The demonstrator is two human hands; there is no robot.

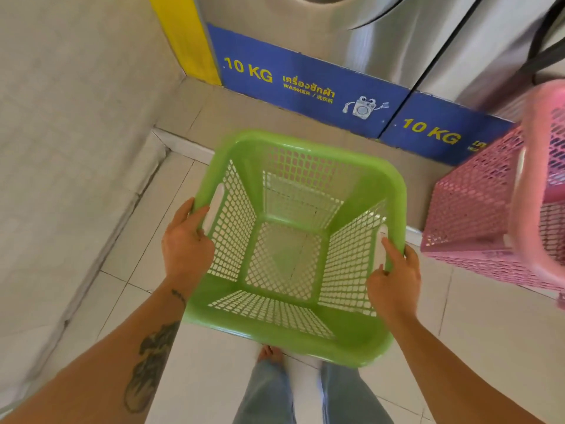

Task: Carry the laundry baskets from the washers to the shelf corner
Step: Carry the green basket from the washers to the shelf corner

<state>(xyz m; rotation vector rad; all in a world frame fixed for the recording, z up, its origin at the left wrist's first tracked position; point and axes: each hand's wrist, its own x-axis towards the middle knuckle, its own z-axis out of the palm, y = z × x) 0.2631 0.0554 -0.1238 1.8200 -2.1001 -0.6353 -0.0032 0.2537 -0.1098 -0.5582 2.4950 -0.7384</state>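
An empty green plastic laundry basket (293,338) with lattice walls is held above the tiled floor in front of the washers. My left hand (186,243) grips its left rim at the handle slot. On the opposite side, my right hand (394,283) grips the right rim at the other handle slot. A pink lattice laundry basket (477,209) stands at the right, close beside the green one, partly cut off by the frame edge.
Two steel washers (382,47) with blue "10 KG" base panels stand on a raised step straight ahead. A tiled wall (67,148) closes the left side. My legs and a bare foot (269,354) show below the basket on the pale floor tiles.
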